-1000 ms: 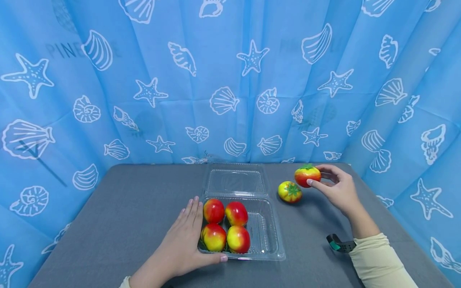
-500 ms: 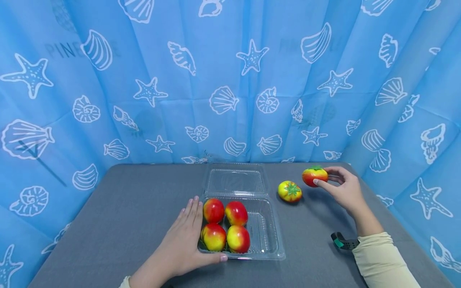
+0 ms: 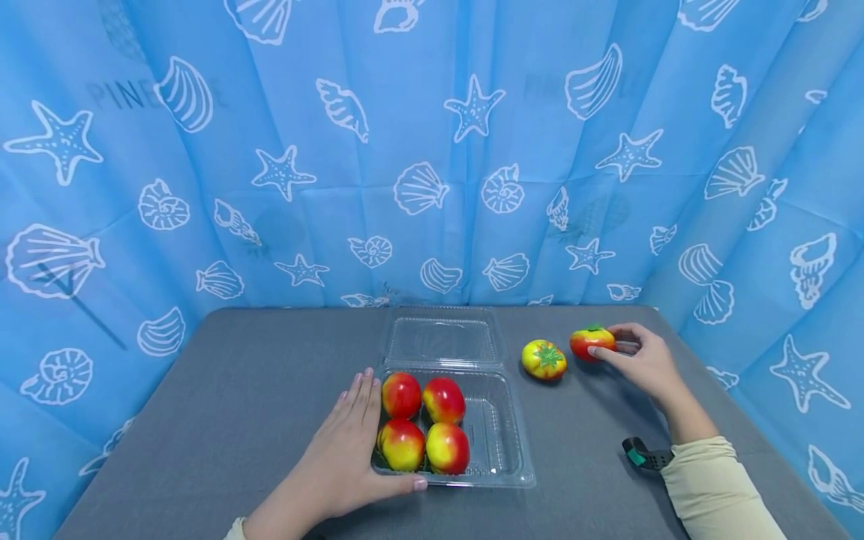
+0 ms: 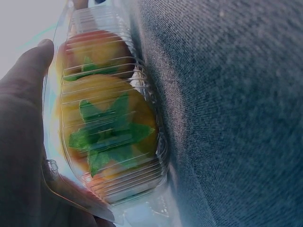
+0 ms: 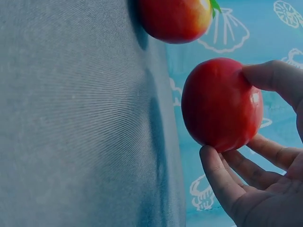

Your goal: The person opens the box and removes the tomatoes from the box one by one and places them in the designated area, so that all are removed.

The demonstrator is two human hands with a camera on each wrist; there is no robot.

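**Four fruits (image 3: pixel 445 401) in the clear box (image 3: pixel 496 427), two outside it**

A blue curtain (image 3: pixel 418 135), printed in white with shells and starfish, hangs behind one grey table (image 3: pixel 256 390) and along both its sides; from the left, the left hand (image 3: pixel 337 450) rests straight-fingered and ungripping against the box's left side, thumb along the near edge; the one box, its single lid (image 3: pixel 442 341) laid back on the far side, carries the four fruits in two rows of two, filling its left part; right of it one loose fruit (image 3: pixel 544 360) sits on the table, green leaves showing; near that, the right hand (image 3: pixel 641 364) pinches one held fruit (image 3: pixel 592 343) between thumb and fingers, just above the table; one black band (image 3: pixel 651 457) shows beside the cream right sleeve (image 3: pixel 715 487).
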